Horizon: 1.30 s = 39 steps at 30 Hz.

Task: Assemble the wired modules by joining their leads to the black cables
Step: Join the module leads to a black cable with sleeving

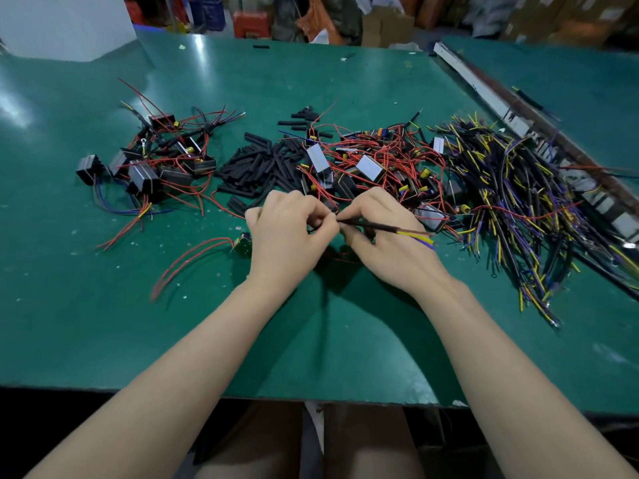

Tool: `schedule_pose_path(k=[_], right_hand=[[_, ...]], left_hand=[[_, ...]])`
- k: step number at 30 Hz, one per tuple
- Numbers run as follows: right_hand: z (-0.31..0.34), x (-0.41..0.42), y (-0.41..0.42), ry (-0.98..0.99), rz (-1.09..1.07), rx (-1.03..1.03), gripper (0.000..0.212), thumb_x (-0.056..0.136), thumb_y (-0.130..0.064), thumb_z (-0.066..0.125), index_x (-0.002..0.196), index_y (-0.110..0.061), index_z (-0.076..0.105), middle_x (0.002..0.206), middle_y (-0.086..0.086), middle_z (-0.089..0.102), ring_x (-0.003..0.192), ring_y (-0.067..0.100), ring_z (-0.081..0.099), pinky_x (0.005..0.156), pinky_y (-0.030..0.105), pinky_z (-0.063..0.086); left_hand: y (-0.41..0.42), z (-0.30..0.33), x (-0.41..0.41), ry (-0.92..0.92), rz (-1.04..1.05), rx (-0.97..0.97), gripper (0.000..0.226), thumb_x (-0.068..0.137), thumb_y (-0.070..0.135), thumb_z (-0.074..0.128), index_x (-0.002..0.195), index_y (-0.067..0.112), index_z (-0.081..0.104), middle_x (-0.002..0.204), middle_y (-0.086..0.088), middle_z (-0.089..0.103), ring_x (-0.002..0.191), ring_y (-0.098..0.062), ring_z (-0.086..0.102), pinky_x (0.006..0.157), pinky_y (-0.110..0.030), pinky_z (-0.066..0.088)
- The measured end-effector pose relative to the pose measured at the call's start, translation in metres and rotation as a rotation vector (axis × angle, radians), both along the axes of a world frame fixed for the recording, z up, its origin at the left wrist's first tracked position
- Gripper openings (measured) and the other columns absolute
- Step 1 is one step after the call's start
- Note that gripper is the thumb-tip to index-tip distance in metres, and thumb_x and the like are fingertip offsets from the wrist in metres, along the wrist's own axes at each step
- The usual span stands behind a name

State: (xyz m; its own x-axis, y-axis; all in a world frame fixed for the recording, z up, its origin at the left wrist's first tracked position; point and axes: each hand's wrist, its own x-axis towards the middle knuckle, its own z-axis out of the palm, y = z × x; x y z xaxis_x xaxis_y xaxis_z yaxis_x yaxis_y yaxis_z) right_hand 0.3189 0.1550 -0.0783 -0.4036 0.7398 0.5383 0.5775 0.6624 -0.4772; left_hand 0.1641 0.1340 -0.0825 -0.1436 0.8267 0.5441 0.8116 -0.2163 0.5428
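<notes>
Left hand [288, 233] and right hand [377, 229] pinch one cable [373, 225] mid-join. Few done modules [145, 171] lie left; bigger piles [373, 164] wait.

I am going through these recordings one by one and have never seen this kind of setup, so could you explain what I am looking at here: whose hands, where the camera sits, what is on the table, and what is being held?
There is no machine here: a person works with two bare hands, and the single picture comes from a camera worn on their head, looking forward and down.

The surface is a green table. On it, from the person's left to right, lie a cluster of black modules with red leads, a heap of short black sleeves, a tangle of modules with red wires, and a big pile of black cables with yellow and purple cores.

The left hand and the right hand meet at their fingertips. The right hand's grip is on one black cable, whose yellow and purple ends stick out to the right. The left hand pinches something small at the cable's tip; what exactly is hidden by the fingers.
</notes>
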Motion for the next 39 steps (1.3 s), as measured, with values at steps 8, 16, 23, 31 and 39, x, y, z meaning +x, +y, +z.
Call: schedule_pose_path(k=[8,16,23,31,39], right_hand=[[0.002,0.007,0.008,-0.029,0.090,-0.229,0.008,0.091,-0.014,0.064,0.095,-0.021,0.063,0.097,-0.009,0.057,0.096,0.009,0.054,0.092,0.030,0.043],[0.004,0.019,0.010,0.120,0.101,-0.427,0.010,0.088,-0.033,0.068,0.085,-0.024,0.064,0.082,-0.012,0.065,0.079,0.009,0.059,0.076,0.027,0.045],[0.009,0.015,0.008,0.356,0.175,-0.578,0.010,0.088,-0.027,0.069,0.079,-0.025,0.065,0.066,-0.012,0.065,0.064,0.005,0.061,0.063,0.014,0.045],[0.014,0.012,0.007,0.503,0.266,-0.614,0.006,0.089,-0.010,0.065,0.086,-0.015,0.062,0.074,-0.007,0.063,0.064,0.009,0.058,0.069,0.020,0.048],[0.010,0.002,0.004,0.524,0.232,-0.541,0.004,0.093,-0.016,0.060,0.090,-0.016,0.057,0.075,-0.011,0.062,0.058,0.010,0.058,0.065,0.024,0.049]], left_hand=[[0.000,-0.003,-0.013,0.175,-0.279,-0.034,0.019,0.084,0.033,0.059,0.085,0.019,0.072,0.081,0.004,0.060,0.094,-0.025,0.052,0.075,-0.033,0.022],[-0.003,-0.001,-0.010,0.079,-0.353,-0.012,0.017,0.085,0.031,0.059,0.088,0.019,0.072,0.088,0.008,0.063,0.096,-0.020,0.052,0.077,-0.042,0.029],[-0.001,0.002,-0.011,-0.119,-0.476,-0.049,0.008,0.087,0.019,0.061,0.088,0.016,0.068,0.087,0.015,0.058,0.095,-0.017,0.048,0.087,-0.033,0.037],[-0.002,0.006,-0.014,-0.193,-0.551,-0.164,0.007,0.085,0.030,0.058,0.084,0.037,0.059,0.093,0.013,0.059,0.103,-0.018,0.049,0.098,-0.039,0.034],[0.000,0.007,-0.019,-0.373,-0.580,-0.187,0.008,0.085,0.025,0.061,0.081,0.032,0.063,0.093,0.010,0.057,0.096,-0.008,0.054,0.096,-0.031,0.038]])
